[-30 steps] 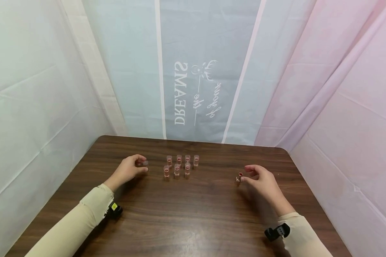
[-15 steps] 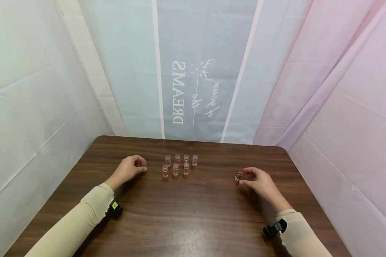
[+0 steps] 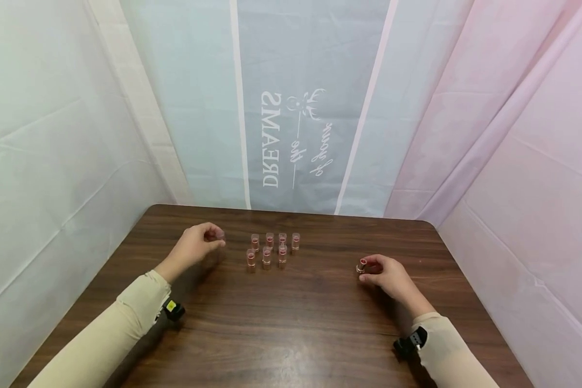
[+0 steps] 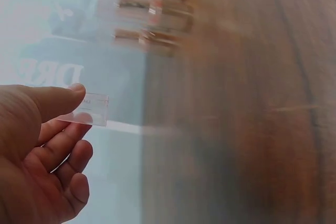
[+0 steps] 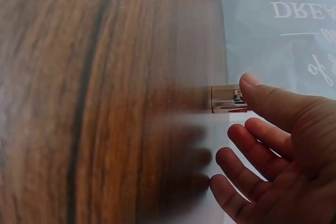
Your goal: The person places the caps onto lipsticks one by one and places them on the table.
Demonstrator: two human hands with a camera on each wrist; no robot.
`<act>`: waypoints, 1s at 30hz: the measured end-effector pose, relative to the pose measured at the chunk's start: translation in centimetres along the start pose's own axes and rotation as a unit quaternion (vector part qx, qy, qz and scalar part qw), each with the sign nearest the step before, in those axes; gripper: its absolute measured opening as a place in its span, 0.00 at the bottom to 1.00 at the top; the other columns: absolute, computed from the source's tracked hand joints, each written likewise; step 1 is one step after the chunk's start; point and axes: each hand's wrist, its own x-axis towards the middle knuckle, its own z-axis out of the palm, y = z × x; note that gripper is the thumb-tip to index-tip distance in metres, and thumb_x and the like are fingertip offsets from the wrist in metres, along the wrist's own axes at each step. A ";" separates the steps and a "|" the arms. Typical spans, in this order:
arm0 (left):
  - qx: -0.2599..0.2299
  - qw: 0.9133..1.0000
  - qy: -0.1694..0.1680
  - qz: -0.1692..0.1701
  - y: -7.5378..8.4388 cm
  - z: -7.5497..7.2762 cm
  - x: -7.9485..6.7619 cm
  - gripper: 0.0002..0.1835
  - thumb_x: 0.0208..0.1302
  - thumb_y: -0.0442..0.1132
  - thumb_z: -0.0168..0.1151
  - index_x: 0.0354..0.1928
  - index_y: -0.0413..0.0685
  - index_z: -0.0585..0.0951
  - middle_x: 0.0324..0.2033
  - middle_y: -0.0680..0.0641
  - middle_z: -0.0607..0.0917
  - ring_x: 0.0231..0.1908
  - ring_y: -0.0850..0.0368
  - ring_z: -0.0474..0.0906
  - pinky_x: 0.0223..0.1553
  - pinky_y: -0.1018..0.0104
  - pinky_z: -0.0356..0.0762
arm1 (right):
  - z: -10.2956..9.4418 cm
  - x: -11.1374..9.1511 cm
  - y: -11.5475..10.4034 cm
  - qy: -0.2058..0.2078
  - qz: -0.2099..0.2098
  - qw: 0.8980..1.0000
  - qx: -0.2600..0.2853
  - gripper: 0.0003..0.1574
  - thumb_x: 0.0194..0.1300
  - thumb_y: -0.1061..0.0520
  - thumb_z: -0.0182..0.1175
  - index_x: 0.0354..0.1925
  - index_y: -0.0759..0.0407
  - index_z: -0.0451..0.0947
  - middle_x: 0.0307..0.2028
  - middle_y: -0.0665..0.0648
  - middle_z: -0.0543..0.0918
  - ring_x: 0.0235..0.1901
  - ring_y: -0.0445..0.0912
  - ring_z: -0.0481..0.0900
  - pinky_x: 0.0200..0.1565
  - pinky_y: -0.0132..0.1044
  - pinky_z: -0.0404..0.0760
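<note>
Thumb and fingertips of my left hand (image 3: 196,245) pinch a small clear lipstick cap (image 4: 97,109), raised off the table at the left. It has faint print on it. Over at the right, my right hand (image 3: 390,276) is around an uncapped lipstick (image 3: 361,265) with a shiny gold base (image 5: 222,99), which stands upright on the table. In the right wrist view the thumb overlaps its upper part, while the fingers are spread loosely beside it. No firm grip shows. Several capped lipsticks (image 3: 267,256) stand between the hands in two rows.
The dark wood table (image 3: 291,323) has rounded far corners. Behind it hangs a blue-grey cloth (image 3: 315,59) with mirrored white lettering. Pale cloth walls (image 3: 53,134) enclose both sides. Each wrist wears a black camera (image 3: 173,310).
My left hand has lifted a little away from me with the cap still pinched. The right hand has shifted slightly left, its thumb and fingers now around the lipstick, which stays in place.
</note>
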 end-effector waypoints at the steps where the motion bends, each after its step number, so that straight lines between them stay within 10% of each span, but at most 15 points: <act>1: -0.002 1.000 0.000 0.003 0.5 -0.3 0.0 0.14 0.66 0.45 0.72 0.48 0.49 0.83 0.43 0.49 0.87 0.44 0.53 0.83 0.47 0.55 0.80 | 0.0 0.0 0.0 -0.002 -0.001 1.000 -0.003 0.29 0.60 0.51 0.76 0.57 0.57 0.81 0.48 0.57 0.87 0.49 0.53 0.84 0.48 0.46 0.81; 15: -0.043 0.996 -0.003 0.072 8.7 -1.9 -0.2 0.14 0.64 0.46 0.74 0.48 0.52 0.84 0.42 0.52 0.87 0.44 0.55 0.83 0.47 0.56 0.79 | 0.9 0.7 0.1 0.005 0.013 1.000 -0.021 0.26 0.58 0.51 0.77 0.53 0.56 0.83 0.44 0.52 0.87 0.45 0.47 0.82 0.48 0.45 0.78; 30: -0.070 0.991 -0.002 0.114 11.9 -1.6 0.0 0.13 0.62 0.46 0.75 0.47 0.54 0.85 0.40 0.54 0.87 0.42 0.55 0.83 0.43 0.58 0.79 | 1.4 1.1 -0.9 0.035 0.017 0.999 -0.032 0.18 0.63 0.49 0.74 0.43 0.56 0.80 0.38 0.53 0.83 0.37 0.47 0.77 0.41 0.41 0.75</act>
